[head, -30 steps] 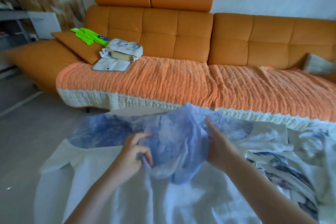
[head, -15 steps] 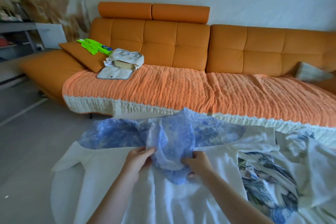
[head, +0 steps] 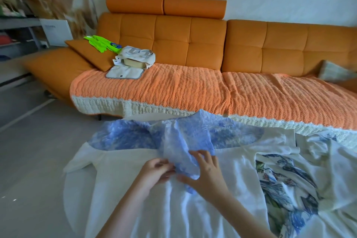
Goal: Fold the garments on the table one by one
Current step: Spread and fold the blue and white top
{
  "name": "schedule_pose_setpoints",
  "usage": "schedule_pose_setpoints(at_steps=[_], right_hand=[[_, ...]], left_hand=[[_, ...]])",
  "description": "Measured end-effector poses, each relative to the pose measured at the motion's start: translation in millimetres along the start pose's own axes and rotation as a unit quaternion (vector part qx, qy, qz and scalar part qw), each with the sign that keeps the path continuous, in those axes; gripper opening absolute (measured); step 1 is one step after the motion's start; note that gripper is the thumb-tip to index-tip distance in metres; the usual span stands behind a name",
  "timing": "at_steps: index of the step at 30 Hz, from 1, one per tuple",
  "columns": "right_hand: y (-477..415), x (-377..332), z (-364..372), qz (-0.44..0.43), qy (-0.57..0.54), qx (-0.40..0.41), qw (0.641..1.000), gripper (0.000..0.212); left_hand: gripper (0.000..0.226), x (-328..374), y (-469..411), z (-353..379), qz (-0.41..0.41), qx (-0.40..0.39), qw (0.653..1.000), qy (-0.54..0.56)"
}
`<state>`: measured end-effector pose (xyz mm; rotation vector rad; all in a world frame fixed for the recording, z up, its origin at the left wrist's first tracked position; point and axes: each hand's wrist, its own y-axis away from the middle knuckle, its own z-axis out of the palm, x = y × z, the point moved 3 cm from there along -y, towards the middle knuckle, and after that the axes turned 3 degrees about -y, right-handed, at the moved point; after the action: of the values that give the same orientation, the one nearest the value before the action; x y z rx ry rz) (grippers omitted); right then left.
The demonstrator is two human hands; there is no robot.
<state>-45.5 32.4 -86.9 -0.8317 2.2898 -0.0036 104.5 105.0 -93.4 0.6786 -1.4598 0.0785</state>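
Note:
A blue-and-white patterned garment (head: 185,137) lies across the far part of the table, its middle bunched up and pulled toward me. My left hand (head: 156,169) pinches the near left edge of that bunched part. My right hand (head: 205,173) lies on the near right of the same fold with fingers spread over the fabric and the thumb under it. Beneath both hands spreads a white garment (head: 146,199). A white garment with blue and green print (head: 286,185) lies crumpled at the right.
The round white table (head: 77,199) shows bare at its left rim, with grey floor beyond it. An orange sofa (head: 193,44) with a knitted orange throw (head: 173,87) stands close behind the table. A bag (head: 135,58) and green gloves (head: 100,43) lie on the sofa.
Both hands have drawn the bunched blue fabric down toward me. The right hand moved from the fabric's right side to lie on its near end, close to the left hand.

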Motion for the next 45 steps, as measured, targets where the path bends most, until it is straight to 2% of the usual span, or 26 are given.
schedule_pose_setpoints(at_steps=[1, 2, 4, 6, 9, 15, 18, 20, 22, 25, 27, 29, 31, 32, 33, 34, 35, 36, 37, 39, 40, 41, 43, 45], right_hand=[[3, -4, 7, -0.022, 0.045, 0.003, 0.999, 0.081], [2, -1, 13, -0.033, 0.076, 0.019, 0.996, 0.064], [-4, 1, 7, 0.016, 0.056, 0.039, 0.998, 0.032], [-6, 7, -1, 0.053, -0.016, 0.045, 0.997, 0.036], [2, 10, -6, 0.012, -0.024, 0.088, 0.996, 0.037], [12, 5, 6, -0.121, 0.016, 0.134, 0.984, 0.052], [18, 4, 12, -0.181, 0.082, 0.159, 0.967, 0.051], [21, 6, 12, -0.196, 0.122, 0.168, 0.958, 0.043], [21, 8, 11, -0.187, 0.150, 0.168, 0.956, 0.035], [19, 10, 14, -0.178, 0.139, 0.132, 0.965, 0.032], [18, 11, 20, -0.170, 0.107, 0.076, 0.977, 0.044], [13, 13, 19, -0.142, 0.078, 0.057, 0.985, 0.063], [3, 13, 10, -0.056, -0.001, 0.052, 0.997, 0.082], [-2, 19, 8, -0.004, -0.039, 0.025, 0.999, 0.083], [-6, 24, 7, 0.030, -0.054, -0.008, 0.998, 0.074], [-10, 32, 12, 0.042, -0.022, -0.055, 0.997, 0.061], [-12, 35, 16, 0.027, 0.028, -0.091, 0.995, 0.055], [-11, 36, 21, -0.003, 0.072, -0.112, 0.991, 0.060], [-8, 37, 26, -0.024, 0.098, -0.126, 0.987, 0.073], [-7, 37, 26, -0.004, 0.085, -0.103, 0.991, 0.096], [-6, 35, 21, -0.003, 0.053, -0.086, 0.995, 0.093], [-6, 33, 17, -0.013, 0.020, -0.078, 0.997, 0.080], [-7, 31, 8, -0.041, -0.014, -0.064, 0.997, 0.063], [-8, 45, 10, -0.080, 0.031, -0.015, 0.996, 0.058]], left_hand=[[0.007, 1, 2, 7, 0.005, -0.005, 1.000, 0.004], [0.008, 3, 3, 11, 0.004, -0.005, 1.000, 0.011], [0.014, 3, -2, 7, -0.004, 0.022, 1.000, 0.015], [0.015, 0, -16, -10, -0.011, 0.092, 0.995, 0.028], [0.018, -7, -44, -37, -0.026, 0.171, 0.983, 0.064], [0.037, 11, -92, -31, -0.070, 0.153, 0.974, 0.149], [0.051, 18, -116, -34, -0.096, 0.161, 0.977, 0.097], [0.037, 27, -124, -43, -0.076, 0.207, 0.972, 0.085], [0.030, 39, -132, -54, -0.028, 0.240, 0.961, 0.135], [0.027, 47, -136, -62, 0.005, 0.245, 0.942, 0.229], [0.023, 44, -130, -57, -0.011, 0.211, 0.939, 0.271], [0.032, 36, -127, -53, -0.022, 0.161, 0.961, 0.223], [0.032, 28, -129, -53, -0.013, 0.141, 0.980, 0.141], [0.034, 25, -132, -56, 0.001, 0.166, 0.981, 0.102], [0.038, 26, -134, -60, 0.018, 0.203, 0.976, 0.070], [0.043, 29, -134, -64, 0.040, 0.237, 0.970, 0.046], [0.049, 34, -134, -66, 0.073, 0.256, 0.964, 0.028], [0.053, 39, -133, -65, 0.104, 0.262, 0.959, 0.003], [0.056, 45, -129, -62, 0.131, 0.268, 0.954, -0.035], [0.053, 53, -113, -54, 0.187, 0.282, 0.932, -0.130], [0.053, 53, -105, -50, 0.217, 0.284, 0.920, -0.161], [0.054, 50, -96, -46, 0.234, 0.286, 0.914, -0.166], [0.062, 34, -82, -43, 0.201, 0.271, 0.930, -0.144], [0.080, 11, -75, -43, 0.105, 0.238, 0.959, -0.113]])
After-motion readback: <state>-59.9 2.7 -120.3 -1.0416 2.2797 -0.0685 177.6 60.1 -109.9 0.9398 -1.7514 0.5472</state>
